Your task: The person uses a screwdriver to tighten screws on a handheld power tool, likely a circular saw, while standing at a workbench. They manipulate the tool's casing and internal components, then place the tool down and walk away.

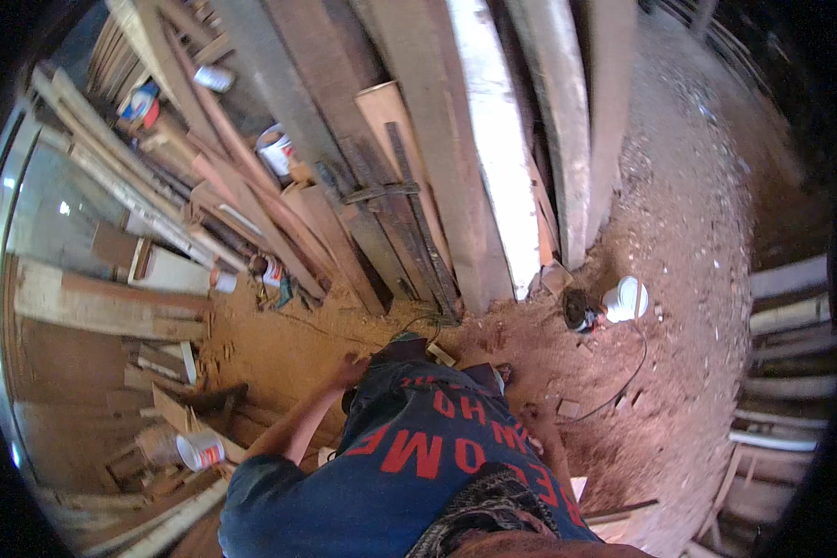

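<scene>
My left hand [351, 369] hangs beside the hem of my blue shirt [344, 493], its forearm bent in from the left. Its fingers are small and blurred, and I cannot make out anything held in them. On the other side of the shirt, my right hand [532, 423] is mostly hidden, with only part of it and the forearm showing low by my side. A small piece of wood [442, 354] lies on the floor just beyond the shirt hem.
Tall planks [425, 139] lean ahead, one brightly lit. A white bucket [626, 299] and a dark container [581, 310] stand right of them, near a thin cable [623, 386]. Wood offcuts and another white bucket [200, 451] are at left. Stacked boards [786, 363] line the right.
</scene>
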Tool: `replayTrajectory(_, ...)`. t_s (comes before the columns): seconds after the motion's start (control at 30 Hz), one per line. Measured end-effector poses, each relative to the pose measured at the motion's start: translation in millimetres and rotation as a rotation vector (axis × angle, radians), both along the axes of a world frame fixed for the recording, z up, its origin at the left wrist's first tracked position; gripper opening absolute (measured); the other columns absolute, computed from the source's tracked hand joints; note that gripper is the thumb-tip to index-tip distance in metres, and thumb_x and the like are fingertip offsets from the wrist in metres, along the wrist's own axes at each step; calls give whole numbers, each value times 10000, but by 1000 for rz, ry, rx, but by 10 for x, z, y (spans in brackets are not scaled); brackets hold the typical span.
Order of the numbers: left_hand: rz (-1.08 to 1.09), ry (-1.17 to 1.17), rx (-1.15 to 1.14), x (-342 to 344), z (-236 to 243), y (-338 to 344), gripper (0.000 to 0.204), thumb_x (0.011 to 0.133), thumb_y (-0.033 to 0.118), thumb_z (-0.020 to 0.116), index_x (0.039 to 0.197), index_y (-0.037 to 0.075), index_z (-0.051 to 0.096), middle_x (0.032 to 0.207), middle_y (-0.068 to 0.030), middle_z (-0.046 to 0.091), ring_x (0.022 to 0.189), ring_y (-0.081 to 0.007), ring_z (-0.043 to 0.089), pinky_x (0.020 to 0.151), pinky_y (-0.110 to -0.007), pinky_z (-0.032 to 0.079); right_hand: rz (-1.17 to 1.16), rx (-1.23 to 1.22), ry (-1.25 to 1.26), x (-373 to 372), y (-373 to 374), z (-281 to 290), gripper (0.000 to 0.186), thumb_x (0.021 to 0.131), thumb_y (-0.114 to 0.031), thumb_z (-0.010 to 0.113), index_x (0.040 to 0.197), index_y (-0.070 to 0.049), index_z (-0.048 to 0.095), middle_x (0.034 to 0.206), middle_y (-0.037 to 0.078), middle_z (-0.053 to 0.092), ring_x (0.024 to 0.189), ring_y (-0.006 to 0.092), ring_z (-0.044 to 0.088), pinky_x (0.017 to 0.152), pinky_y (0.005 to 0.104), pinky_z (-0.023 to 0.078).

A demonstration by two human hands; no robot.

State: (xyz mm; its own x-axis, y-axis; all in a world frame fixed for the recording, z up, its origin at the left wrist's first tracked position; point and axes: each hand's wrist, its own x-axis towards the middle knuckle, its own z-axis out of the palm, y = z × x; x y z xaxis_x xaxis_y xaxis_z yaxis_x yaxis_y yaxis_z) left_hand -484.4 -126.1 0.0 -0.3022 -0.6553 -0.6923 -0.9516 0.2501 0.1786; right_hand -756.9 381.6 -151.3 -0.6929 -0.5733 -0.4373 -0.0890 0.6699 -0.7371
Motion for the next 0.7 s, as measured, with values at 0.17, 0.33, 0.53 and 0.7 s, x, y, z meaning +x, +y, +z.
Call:
replayTrajectory(0.17, 873, 240, 540, 485, 809, 930, 456, 1114, 471, 446, 1232, 133, 728, 1132, -76, 740, 996, -204, 689, 886, -462, 572, 144, 154, -116, -43, -60, 11, 412, 945, -293, 716, 1252, -19, 715, 1105, 211, 777, 1029, 362, 754, 908, 457, 584)
replayTrajectory(0.33, 1256, 417, 747, 1569, 672, 1073, 347, 1118, 350, 475, 1104, 108, 723, 1031, -47, 744, 873, -181, 706, 795, -381, 602, 296, 269, -122, -181, -438, 282, 412, 950, -288, 711, 1263, -19, 712, 1123, 207, 773, 1036, 355, 749, 915, 455, 581)
replayTrajectory(0.53, 1301, 494, 1267, 3186, -1059, 1352, 228, 1063, 135, 543, 1190, 61, 718, 1093, -88, 774, 897, -224, 750, 772, -376, 616, 434, 355, -125, 178, -1422, 592, 413, 956, -282, 705, 1275, -20, 707, 1143, 203, 770, 1045, 347, 743, 924, 452, 577)
replayTrajectory(0.7, 1165, 426, 1118, 3373, -932, 852, 231, 1058, 140, 551, 1194, 66, 721, 1093, -88, 774, 898, -222, 748, 768, -379, 612, 556, 398, -104, 642, -2396, 657, 414, 961, -277, 701, 1286, -20, 704, 1161, 200, 767, 1052, 341, 738, 931, 450, 574)
